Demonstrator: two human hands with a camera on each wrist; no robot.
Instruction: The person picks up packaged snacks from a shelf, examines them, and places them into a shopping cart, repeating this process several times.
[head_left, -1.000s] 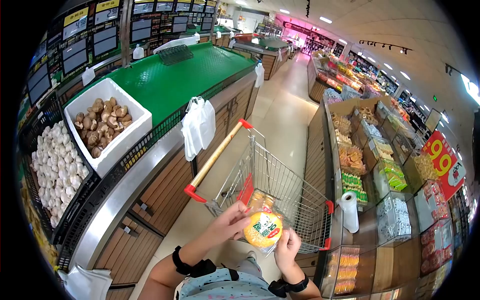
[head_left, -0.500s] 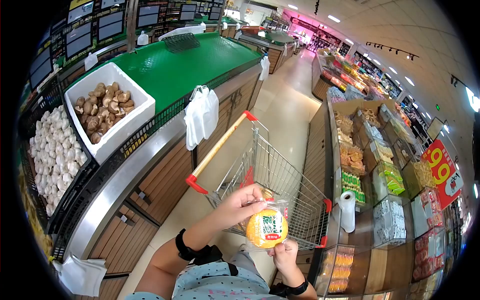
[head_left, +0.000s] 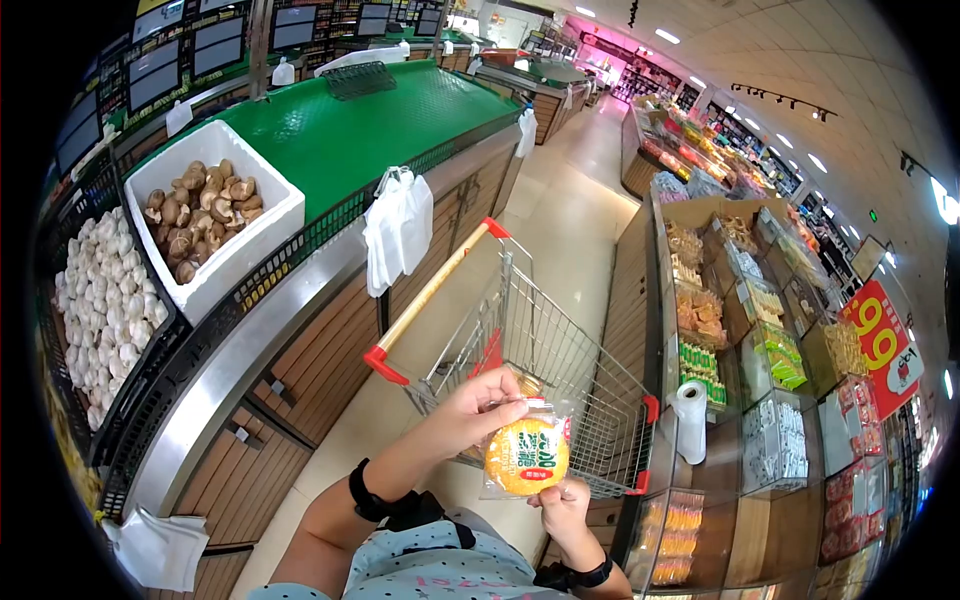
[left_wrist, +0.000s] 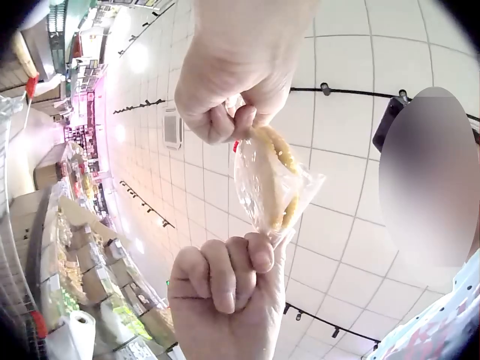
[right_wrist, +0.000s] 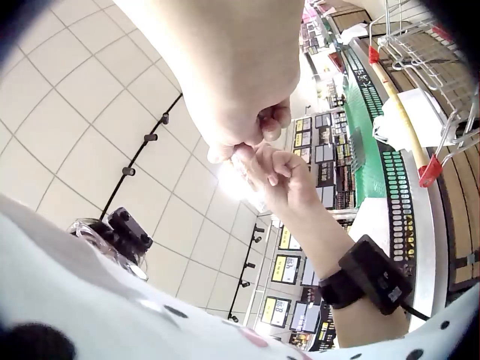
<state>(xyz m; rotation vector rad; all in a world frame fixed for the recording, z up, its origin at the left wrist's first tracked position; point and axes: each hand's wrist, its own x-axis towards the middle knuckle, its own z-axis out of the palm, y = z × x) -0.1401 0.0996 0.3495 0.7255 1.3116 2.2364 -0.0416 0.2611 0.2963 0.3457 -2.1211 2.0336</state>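
In the head view, both hands hold a round golden cake (head_left: 525, 457) in a clear wrapper with green characters and a red label. My left hand (head_left: 485, 408) pinches the wrapper's upper edge. At the lower right corner, my right hand (head_left: 563, 508) grips the wrapper between thumb and fingers. Seen edge-on in the left wrist view, the cake (left_wrist: 266, 180) hangs between the two hands. The right wrist view shows mostly the hands, with the package hidden behind them. Behind the package stands a wire shopping cart (head_left: 560, 350), with more packages partly visible in it.
A green produce stand (head_left: 330, 130) runs along the left, with mushrooms (head_left: 205, 215) in a white foam box and garlic (head_left: 110, 310) in a black crate. White plastic bags (head_left: 398, 230) hang from its edge. Snack bins (head_left: 770, 440) and a bag roll (head_left: 690, 422) line the right.
The left hand has shifted from the package's left side to its top edge, and the right hand from its right side to the lower corner. The package has turned, its label tilting differently.
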